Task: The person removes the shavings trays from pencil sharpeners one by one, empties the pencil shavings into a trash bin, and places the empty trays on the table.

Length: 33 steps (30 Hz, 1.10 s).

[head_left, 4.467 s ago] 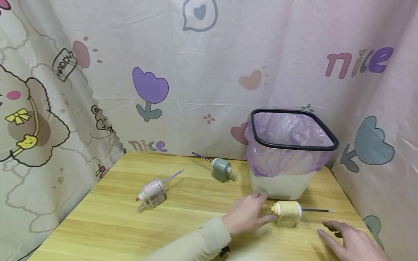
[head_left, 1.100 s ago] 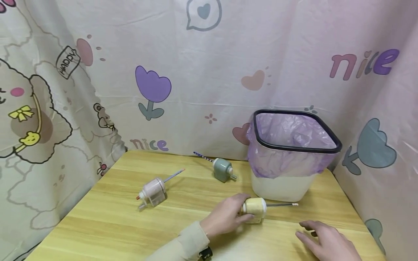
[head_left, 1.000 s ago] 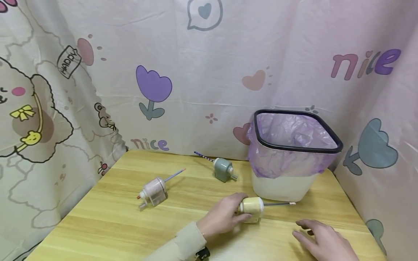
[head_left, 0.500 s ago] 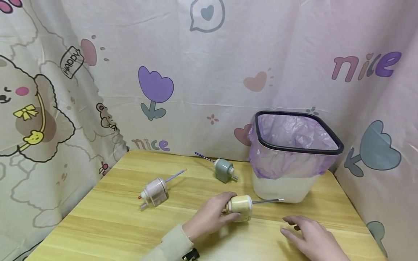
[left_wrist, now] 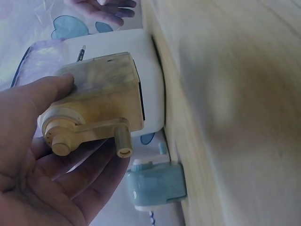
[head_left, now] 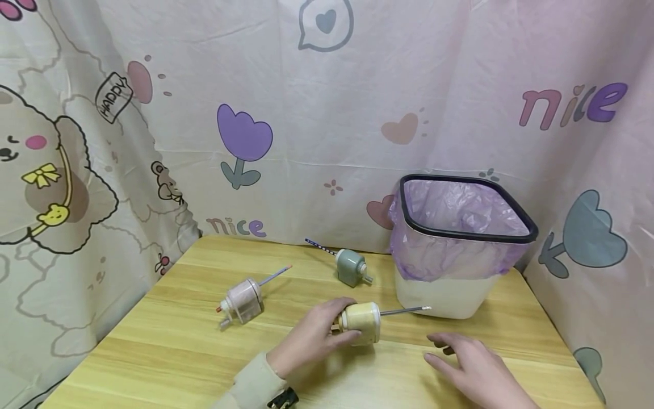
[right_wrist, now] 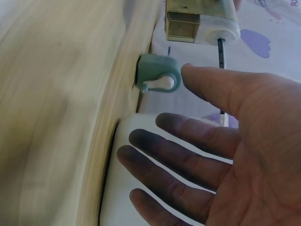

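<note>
My left hand [head_left: 309, 341] grips a yellow crank pencil sharpener [head_left: 361, 324] at its crank end, low over the table. A dark pencil [head_left: 403, 311] juts from its white front toward the right, with a pale tip. The left wrist view shows the thumb on the sharpener's side, fingers curled beneath, and the crank handle [left_wrist: 96, 131] facing the palm. My right hand [head_left: 472, 363] holds nothing; its fingers spread loosely to the right of the pencil's end. In the right wrist view, the pencil passes behind the thumb [right_wrist: 211, 87].
Behind the hands stands a white bin [head_left: 434, 298] with a black rim and purple liner. A green sharpener [head_left: 351, 267] with a patterned pencil sits toward the back. A pinkish sharpener [head_left: 242, 301] holding a bluish pencil stands at left. Printed curtains surround the wooden table [head_left: 168, 352].
From beside the bin, my left hand has taken hold of the yellow sharpener and carried it left with its pencil, now tilted slightly upward. My right hand has followed leftward.
</note>
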Motion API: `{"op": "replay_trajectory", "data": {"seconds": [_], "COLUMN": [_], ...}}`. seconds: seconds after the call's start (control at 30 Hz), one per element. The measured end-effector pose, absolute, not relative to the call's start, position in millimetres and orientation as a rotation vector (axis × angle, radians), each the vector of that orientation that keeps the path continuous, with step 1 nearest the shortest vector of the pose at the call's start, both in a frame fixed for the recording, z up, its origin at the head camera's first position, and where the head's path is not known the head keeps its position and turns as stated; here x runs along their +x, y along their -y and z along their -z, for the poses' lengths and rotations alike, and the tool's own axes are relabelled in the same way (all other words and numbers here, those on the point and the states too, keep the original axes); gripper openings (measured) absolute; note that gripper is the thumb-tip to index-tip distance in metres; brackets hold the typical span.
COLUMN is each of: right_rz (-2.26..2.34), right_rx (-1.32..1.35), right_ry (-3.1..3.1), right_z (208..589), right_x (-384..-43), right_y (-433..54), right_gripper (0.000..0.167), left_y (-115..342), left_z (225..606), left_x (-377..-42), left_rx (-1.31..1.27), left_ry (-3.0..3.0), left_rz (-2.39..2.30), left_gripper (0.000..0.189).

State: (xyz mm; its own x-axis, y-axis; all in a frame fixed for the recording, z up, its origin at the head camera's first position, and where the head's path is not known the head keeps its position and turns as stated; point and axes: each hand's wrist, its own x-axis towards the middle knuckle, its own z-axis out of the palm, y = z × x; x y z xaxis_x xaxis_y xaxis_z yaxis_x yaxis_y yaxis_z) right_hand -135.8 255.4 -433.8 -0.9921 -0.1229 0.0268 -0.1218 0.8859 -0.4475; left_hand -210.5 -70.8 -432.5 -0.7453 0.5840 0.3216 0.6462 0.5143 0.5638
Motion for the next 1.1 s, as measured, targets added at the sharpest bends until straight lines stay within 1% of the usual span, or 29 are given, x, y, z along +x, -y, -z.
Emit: {"op": "replay_trajectory", "data": {"seconds": [0.13,0.37,0.6,0.97,1.1], "right_rz": [0.758,0.861,0.930,1.070,1.156], "right_rx": [-0.238,-0.394,-0.468,-0.689,-0.778], "right_ry": [-3.036,-2.984,-2.975,-2.982,-2.967], "right_z": [432.5,429.8,428.4,432.6,436.0], "right_x": [-138.0,-142.3,-144.6,-150.2,-151.4], "right_y": [-247.5,-235.0,-223.3,-206.4,-199.2], "right_gripper": [0.049,0.051,0.047,0.043,0.044], "left_y": [78.3,89.6,96.6,98.7,97.4], "left_z": [427.8,421.8,418.6,413.7,412.7], "left_x": [-210.2,-210.1,-210.3,-208.0,-205.8], "left_rx": [-1.096,-1.129,-1.150,-1.194,-1.226], "left_ry": [2.639,2.624,2.615,2.578,2.549], "left_rz": [1.071,1.111,1.137,1.167,1.158], "left_gripper": [0.050,0.050,0.049,0.048,0.046]}}
